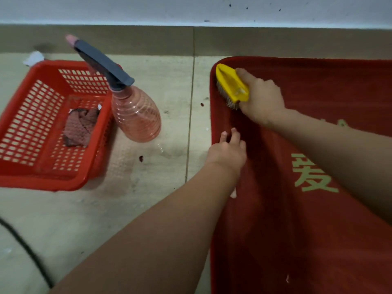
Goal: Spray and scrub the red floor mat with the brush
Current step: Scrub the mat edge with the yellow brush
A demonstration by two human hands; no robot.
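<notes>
The red floor mat (307, 128) with pale yellow characters lies on the tiled floor at the right. My right hand (262, 97) grips a yellow scrub brush (232, 84), whose bristles touch the mat near its far left corner. My left hand (228, 150) rests on the mat's left edge below the brush, with its fingers straight on the fabric. A pink spray bottle (135, 115) with a dark trigger head stands on the floor left of the mat, apart from both hands.
A red plastic basket (19, 166) holding a crumpled dark red cloth (79, 128) sits at the left, touching the bottle. A wall with a brown skirting runs along the back. A black cable (25, 249) crosses the floor at the lower left. Small bits of debris dot the tiles.
</notes>
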